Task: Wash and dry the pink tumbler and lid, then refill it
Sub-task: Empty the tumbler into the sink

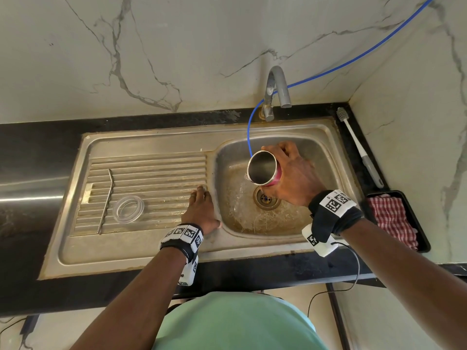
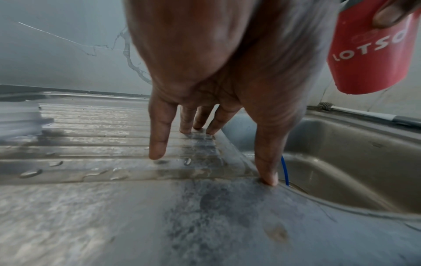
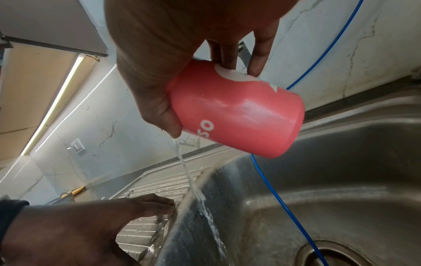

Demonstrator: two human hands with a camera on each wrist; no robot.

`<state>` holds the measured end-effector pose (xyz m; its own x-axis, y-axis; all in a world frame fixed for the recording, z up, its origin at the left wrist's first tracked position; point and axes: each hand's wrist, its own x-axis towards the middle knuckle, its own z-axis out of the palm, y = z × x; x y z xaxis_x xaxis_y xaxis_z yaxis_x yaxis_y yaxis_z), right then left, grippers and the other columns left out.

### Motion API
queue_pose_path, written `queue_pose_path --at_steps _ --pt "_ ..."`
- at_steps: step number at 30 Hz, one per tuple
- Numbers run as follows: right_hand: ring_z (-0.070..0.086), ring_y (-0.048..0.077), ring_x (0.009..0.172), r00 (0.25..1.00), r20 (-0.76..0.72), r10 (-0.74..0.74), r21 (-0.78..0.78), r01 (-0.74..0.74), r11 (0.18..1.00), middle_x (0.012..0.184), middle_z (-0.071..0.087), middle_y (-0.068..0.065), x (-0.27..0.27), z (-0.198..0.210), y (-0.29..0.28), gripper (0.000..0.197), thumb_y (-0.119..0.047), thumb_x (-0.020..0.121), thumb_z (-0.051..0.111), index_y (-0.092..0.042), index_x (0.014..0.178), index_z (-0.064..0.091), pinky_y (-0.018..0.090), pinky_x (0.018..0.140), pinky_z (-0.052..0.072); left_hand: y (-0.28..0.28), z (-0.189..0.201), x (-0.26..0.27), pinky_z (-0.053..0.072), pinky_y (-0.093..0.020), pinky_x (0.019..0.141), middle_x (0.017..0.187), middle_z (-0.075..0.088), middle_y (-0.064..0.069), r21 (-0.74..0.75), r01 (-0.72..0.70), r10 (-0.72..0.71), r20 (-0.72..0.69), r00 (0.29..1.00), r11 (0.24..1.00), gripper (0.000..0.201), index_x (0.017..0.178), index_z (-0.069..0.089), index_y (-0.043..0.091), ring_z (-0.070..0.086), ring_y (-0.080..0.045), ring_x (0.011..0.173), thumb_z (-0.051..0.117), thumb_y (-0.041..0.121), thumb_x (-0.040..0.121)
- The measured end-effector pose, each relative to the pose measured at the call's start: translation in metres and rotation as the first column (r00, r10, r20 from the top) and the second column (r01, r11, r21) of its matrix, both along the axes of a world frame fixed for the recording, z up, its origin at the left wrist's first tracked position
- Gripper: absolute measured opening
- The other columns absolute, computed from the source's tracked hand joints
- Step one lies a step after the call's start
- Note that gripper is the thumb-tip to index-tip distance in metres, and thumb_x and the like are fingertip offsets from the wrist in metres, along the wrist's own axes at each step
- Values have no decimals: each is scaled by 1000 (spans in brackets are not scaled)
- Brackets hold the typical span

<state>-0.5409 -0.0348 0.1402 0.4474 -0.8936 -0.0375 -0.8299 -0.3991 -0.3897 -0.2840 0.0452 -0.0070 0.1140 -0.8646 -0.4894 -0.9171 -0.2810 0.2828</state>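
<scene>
The right hand (image 1: 294, 176) has its grip curled round the pink tumbler (image 3: 237, 109), tipped over the sink basin (image 1: 298, 215), long axis slanting, mouth near-left, water spilling out; the left hand (image 1: 202, 210), fingers straight, rests on the drainboard (image 1: 151, 173); the clear lid (image 1: 128, 209) lies further left, nearer that hand.

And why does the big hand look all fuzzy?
In the left wrist view the left hand sits too close to the lens, so it blurs; the drainboard fingertips look sharper. In the head view the same hand looks crisp.
</scene>
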Motion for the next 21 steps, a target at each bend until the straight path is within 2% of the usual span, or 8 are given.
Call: queue_pose_path --at_steps 4,9,21 --pt "61 24 113 1000 -26 0 -1 0 1000 139 42 2 1 3 -1 97 -51 64 90 -32 147 42 42 93 55 -1 0 0 12 -47 134 177 -5 -15 7 8 -8 4 1000 1000 121 169 7 2 -6 -37 165 88 36 86" --pt "60 25 116 999 -48 0 -7 0 1000 139 41 2 3 6 0 99 -52 63 89 -34 146 39 51 96 55 -2 -6 1 13 -48 134 178 -6 -16 11 25 -25 17 1000 1000 122 169 5 2 -6 -38 165 87 38 86" --pt "57 25 122 993 -117 -4 -18 2 1000 140 37 0 2 12 -1 99 -55 64 88 -35 147 38 57 102 48 -1 -3 0 11 -50 134 177 -7 -17 13 31 -31 15 999 999 122 169 5 2 -6 -41 164 86 39 87"
